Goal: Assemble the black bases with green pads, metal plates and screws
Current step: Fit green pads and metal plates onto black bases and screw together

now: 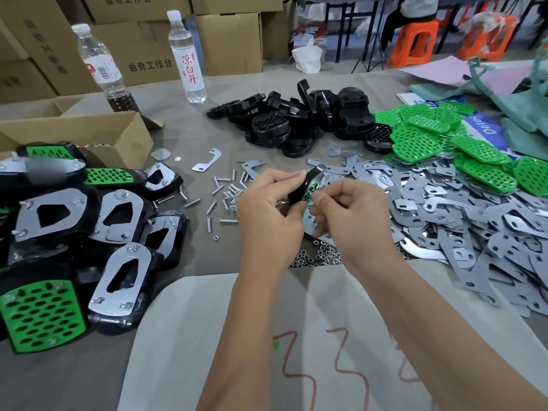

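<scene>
My left hand (268, 206) grips a black base (305, 183) held on edge above the table's middle, with a green pad (310, 193) showing on its right face. My right hand (351, 210) pinches at that green pad and touches the base; a metal plate (308, 223) shows under the fingers. Loose screws (228, 192) lie just left of the hands and small nuts (318, 256) just below them. Bare black bases (299, 120) are heaped at the back, green pads (462, 146) at the right, metal plates (462, 215) in a wide pile on the right.
Finished assemblies (74, 232) are stacked at the left beside an open cardboard box (98, 137). Two plastic bottles (186, 54) stand at the back left before cartons. A white sheet with red marks (267, 351) covers the near edge. Orange stools (415, 43) stand beyond the table.
</scene>
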The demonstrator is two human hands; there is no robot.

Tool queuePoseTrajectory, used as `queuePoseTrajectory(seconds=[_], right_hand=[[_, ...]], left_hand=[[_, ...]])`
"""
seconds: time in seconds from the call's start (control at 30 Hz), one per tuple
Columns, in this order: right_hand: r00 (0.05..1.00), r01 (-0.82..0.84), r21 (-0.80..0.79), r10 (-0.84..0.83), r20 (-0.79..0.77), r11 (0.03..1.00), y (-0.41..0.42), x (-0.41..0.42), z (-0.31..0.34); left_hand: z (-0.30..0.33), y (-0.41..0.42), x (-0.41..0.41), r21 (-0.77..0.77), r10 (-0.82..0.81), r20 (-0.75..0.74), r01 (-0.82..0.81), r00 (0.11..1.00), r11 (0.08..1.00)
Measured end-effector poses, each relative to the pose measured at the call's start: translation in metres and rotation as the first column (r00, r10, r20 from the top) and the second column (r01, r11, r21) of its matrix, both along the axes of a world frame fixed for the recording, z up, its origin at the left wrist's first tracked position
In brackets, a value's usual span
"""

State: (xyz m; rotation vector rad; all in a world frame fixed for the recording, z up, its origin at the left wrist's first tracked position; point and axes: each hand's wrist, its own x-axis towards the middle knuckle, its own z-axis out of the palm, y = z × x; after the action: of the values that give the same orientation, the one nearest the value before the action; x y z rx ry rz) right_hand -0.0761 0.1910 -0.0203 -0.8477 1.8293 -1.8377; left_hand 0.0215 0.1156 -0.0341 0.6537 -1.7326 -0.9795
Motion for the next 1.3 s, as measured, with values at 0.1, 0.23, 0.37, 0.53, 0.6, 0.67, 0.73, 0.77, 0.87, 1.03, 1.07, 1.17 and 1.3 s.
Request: queuePoseTrajectory(seconds=[0.1, 0.23, 0.37, 0.53, 0.6, 0.67, 0.73, 0.77, 0.87, 1.03, 1.07, 1.17, 1.3], right_hand=[[0.997, -0.027, -0.019, 0.029, 0.077, 0.999, -0.001, -0.004, -0.003], [0.637, 0.077, -0.066, -0.1, -0.765, 0.995, 0.0, -0.006, -0.009], [0.911, 0.012, -0.036, -0.026, -0.411, 0.999, -0.004, -0.004, -0.008], [0.946, -0.153, -0.123, 0.181, 0.269, 0.981, -0.005, -0.005, -0.004], [0.943, -0.186, -0.101, 0.206, 0.262, 0.977, -0.004, -0.009, -0.007], [0.979, -0.185, 0.022, 0.183, 0.092, 0.982, -0.005, -0.014, -0.012], [0.944, -0.143, 0.212, 0.197, -0.265, 0.967, -0.008, -0.015, -0.014], [0.87, -0.128, 0.295, 0.25, -0.424, 0.947, -0.011, -0.011, -0.014], [0.643, -0.136, 0.493, 0.455, -0.616, 0.859, -0.019, 0.013, -0.014], [0.534, 0.042, 0.533, 0.432, -0.727, 0.845, -0.036, 0.04, -0.013], [0.539, 0.095, 0.545, 0.417, -0.732, 0.833, -0.04, 0.043, -0.013], [0.547, 0.191, 0.61, 0.433, -0.717, 0.769, -0.055, 0.051, -0.014], [0.556, 0.133, 0.658, 0.494, -0.668, 0.741, -0.068, 0.051, -0.007]], left_hand=[[0.001, 0.001, 0.0, 0.015, -0.002, -0.008, 0.002, 1.0, 1.0], [-0.001, -0.003, 0.001, 0.09, -0.011, -0.038, 0.015, 0.999, 0.996], [-0.001, -0.004, 0.002, 0.114, -0.002, -0.033, 0.006, 0.999, 0.994], [-0.001, -0.006, 0.005, 0.13, -0.013, -0.028, 0.017, 1.0, 0.991], [0.0, -0.009, 0.01, 0.239, 0.005, -0.078, 0.014, 0.997, 0.971], [0.001, -0.017, 0.02, 0.432, 0.141, -0.213, -0.036, 0.967, 0.901], [0.005, -0.026, 0.03, 0.636, 0.303, -0.388, 0.014, 0.87, 0.772], [0.007, -0.03, 0.033, 0.701, 0.36, -0.456, 0.079, 0.814, 0.708], [0.005, -0.037, 0.039, 0.78, 0.433, -0.501, 0.174, 0.749, 0.601], [0.002, -0.041, 0.045, 0.784, 0.463, -0.504, 0.162, 0.729, 0.599], [0.001, -0.041, 0.045, 0.778, 0.477, -0.503, 0.136, 0.721, 0.614], [-0.002, -0.042, 0.044, 0.745, 0.467, -0.526, 0.12, 0.711, 0.656], [-0.002, -0.043, 0.047, 0.749, 0.468, -0.517, 0.114, 0.717, 0.653]])
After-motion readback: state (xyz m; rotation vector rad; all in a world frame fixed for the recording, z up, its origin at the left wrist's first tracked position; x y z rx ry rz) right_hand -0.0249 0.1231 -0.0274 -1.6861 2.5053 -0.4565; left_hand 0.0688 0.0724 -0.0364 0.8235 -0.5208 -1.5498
